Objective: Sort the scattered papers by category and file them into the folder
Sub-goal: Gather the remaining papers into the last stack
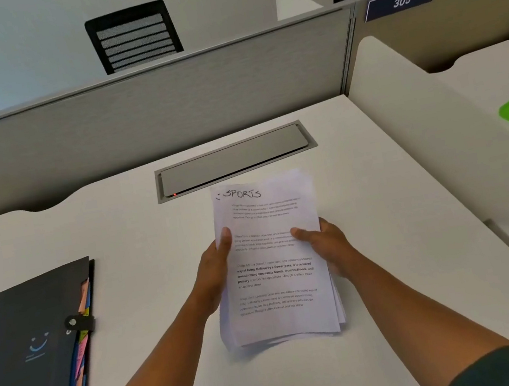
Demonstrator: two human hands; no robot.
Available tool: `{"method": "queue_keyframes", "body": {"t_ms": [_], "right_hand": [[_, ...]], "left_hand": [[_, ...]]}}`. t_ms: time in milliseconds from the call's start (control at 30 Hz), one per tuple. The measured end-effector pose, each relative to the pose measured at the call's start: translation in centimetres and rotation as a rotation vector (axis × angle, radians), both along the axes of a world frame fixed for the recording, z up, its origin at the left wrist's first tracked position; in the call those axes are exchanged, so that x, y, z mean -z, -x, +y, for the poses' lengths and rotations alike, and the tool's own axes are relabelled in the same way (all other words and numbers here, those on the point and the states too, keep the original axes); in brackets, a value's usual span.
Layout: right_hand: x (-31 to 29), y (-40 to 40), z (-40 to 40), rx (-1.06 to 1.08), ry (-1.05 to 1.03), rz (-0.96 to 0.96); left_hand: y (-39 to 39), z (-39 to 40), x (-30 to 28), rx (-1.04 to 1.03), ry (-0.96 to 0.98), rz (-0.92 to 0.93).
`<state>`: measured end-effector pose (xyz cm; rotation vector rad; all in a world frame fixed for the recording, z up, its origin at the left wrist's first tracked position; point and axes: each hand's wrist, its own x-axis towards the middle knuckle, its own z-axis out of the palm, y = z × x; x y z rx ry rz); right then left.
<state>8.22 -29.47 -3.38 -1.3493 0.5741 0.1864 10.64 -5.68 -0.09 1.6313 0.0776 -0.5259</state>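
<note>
Gripping the papers (273,256) between left hand (215,272) and right hand (328,244).

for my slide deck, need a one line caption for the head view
Both hands hold a paper stack headed "SPORTS" beside a closed folder.

Stack of white printed papers (274,266), top sheet handwritten "SPORTS", mid-desk; closed black expanding folder (32,355), coloured tabs, lying left.
</note>
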Motion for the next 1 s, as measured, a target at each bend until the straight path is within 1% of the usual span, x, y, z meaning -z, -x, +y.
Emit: {"method": "queue_keyframes", "body": {"t_ms": [100,200,267,400,500,633,833,1000], "right_hand": [[-1.5,-0.6,0.8,-0.038,-0.047,-0.031],[-2.9,-1.4,1.2,-0.087,-0.041,-0.047],[-4.0,-1.8,1.4,-0.084,-0.012,-0.085],[-6.6,-2.8,1.6,-0.027,0.045,-0.186],[-8.3,-3.3,1.9,-0.024,0.069,-0.290],[-9.9,-3.4,2.2,-0.064,0.155,-0.392],[-9.7,-3.1,2.2,-0.105,0.207,-0.386],[-9.4,-3.1,2.2,-0.107,0.250,-0.384]], "left_hand": [[0.0,-0.2,-0.1,-0.015,-0.053,-0.080],[-0.7,-0.2,-0.4,-0.065,-0.072,-0.093],[-1.4,0.2,-1.0,-0.113,-0.059,-0.097],[-2.8,0.8,-3.3,-0.136,0.011,-0.152],[-3.5,0.8,-5.1,-0.175,0.060,-0.224],[-3.5,0.9,-6.6,-0.171,0.042,-0.361],[-3.3,1.1,-6.5,-0.183,0.036,-0.388],[-3.3,1.0,-6.4,-0.225,0.022,-0.369]]}}
